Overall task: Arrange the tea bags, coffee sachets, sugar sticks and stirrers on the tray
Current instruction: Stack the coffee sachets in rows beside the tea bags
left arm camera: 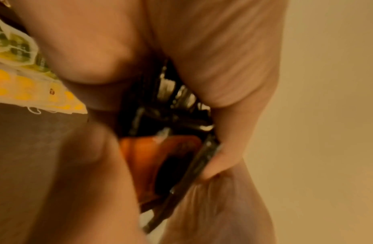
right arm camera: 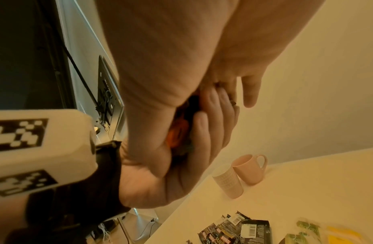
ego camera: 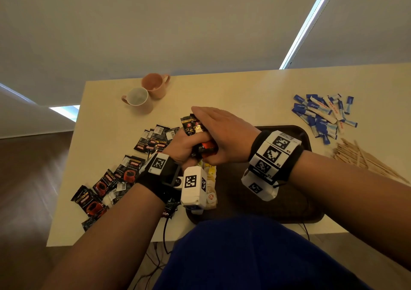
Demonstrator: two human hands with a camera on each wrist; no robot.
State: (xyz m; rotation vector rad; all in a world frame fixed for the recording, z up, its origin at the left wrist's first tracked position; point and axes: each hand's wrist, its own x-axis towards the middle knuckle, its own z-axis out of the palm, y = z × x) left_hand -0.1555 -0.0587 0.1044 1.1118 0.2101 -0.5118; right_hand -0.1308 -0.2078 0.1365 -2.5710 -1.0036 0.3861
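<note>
Both my hands meet over the near left corner of the dark brown tray (ego camera: 300, 200). My left hand (ego camera: 191, 143) grips a stack of black and red coffee sachets (ego camera: 193, 127) from below, its fingers curled round it. My right hand (ego camera: 206, 131) clasps the same stack (left arm camera: 160, 165), with flat fingers along the far side and the thumb on the near side. Yellow and white tea bags (ego camera: 210, 174) lie on the tray's left part, just under my hands. More coffee sachets (ego camera: 155, 138) are scattered on the table to the left.
Blue and white sugar sticks (ego camera: 322, 116) lie in a heap at the right rear. Wooden stirrers (ego camera: 360, 158) are piled right of the tray. A white cup (ego camera: 138, 99) and a pink cup (ego camera: 155, 85) stand at the back left. Cables hang off the table's near edge.
</note>
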